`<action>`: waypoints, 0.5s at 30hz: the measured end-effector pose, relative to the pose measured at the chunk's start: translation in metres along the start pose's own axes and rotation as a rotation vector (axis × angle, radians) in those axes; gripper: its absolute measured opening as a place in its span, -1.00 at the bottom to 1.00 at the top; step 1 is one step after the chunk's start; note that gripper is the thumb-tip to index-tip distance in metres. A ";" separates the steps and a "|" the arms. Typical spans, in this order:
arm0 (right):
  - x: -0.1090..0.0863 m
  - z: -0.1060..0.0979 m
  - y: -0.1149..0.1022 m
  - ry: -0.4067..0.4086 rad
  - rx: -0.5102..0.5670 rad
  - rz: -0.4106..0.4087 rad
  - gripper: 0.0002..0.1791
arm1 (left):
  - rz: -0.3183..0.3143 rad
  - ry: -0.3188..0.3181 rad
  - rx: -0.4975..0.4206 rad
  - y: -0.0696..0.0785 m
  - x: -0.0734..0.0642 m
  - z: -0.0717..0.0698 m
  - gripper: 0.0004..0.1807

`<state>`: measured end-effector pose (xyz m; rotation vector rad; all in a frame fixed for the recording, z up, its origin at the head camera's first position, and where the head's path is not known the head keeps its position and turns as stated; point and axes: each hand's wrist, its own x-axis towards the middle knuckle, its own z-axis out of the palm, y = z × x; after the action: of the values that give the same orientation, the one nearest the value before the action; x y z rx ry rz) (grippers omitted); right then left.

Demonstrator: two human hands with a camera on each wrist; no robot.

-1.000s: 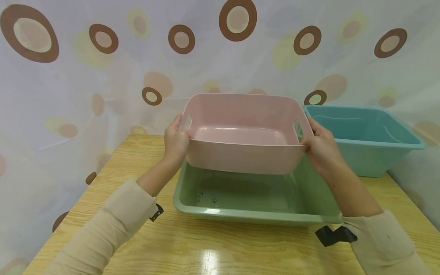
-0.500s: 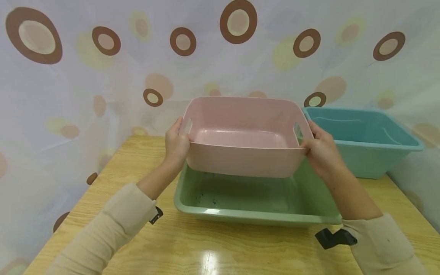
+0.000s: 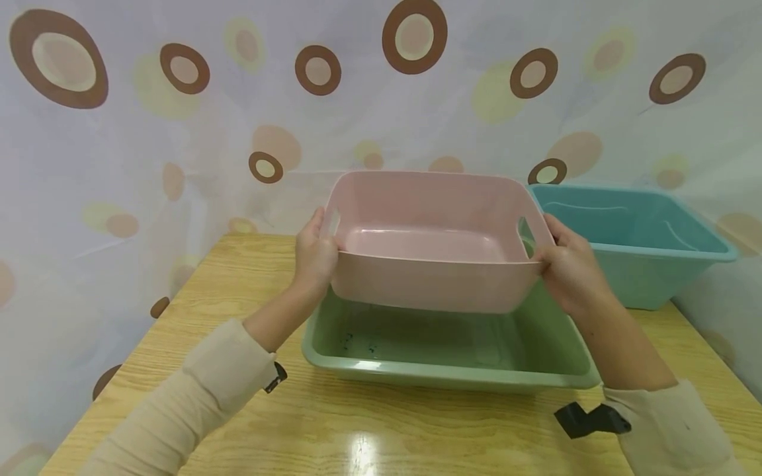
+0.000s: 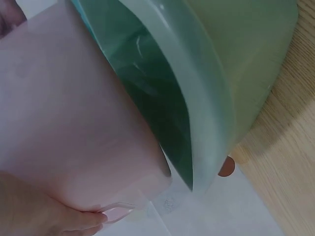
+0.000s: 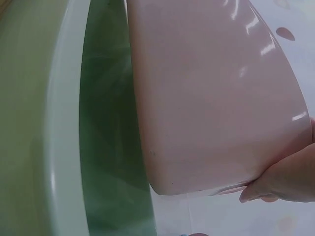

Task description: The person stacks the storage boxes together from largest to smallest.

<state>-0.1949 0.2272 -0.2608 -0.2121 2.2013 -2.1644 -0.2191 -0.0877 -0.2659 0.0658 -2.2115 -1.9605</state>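
Note:
Both hands hold a pink plastic basin (image 3: 434,284) by its two ends, near the cut-out handles. My left hand (image 3: 315,254) grips the left end, with the thumb on the front rim and the fingers behind. At the other end, my right hand (image 3: 568,264) grips the rim beside the handle hole. Tilted slightly toward the camera, the pink basin is held over a larger green basin (image 3: 446,377) and hides its back part. In the left wrist view the pink wall (image 4: 74,108) slants beside the green rim (image 4: 197,83). Inside, the pink basin shows nothing.
A teal basin (image 3: 631,264) stands at the back right, close beside the right hand. All of it rests on a wooden table (image 3: 268,430). A patterned cloth (image 3: 178,132) hangs behind the table.
Both hands and the pink basin have shifted a little to the right and slightly lower. The grip is unchanged, and the green and teal basins stay in place.

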 end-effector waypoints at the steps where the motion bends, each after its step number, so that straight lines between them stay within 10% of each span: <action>1: 0.000 -0.001 0.001 -0.001 0.001 -0.002 -0.14 | -0.001 -0.003 0.001 0.000 0.000 0.001 -0.16; 15: -0.007 -0.011 0.005 0.000 0.011 0.061 -0.08 | -0.023 -0.037 0.010 -0.001 -0.009 0.007 -0.15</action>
<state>-0.1899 0.2395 -0.2664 -0.1427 2.1661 -2.1447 -0.2117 -0.0794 -0.2687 0.0568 -2.2536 -1.9778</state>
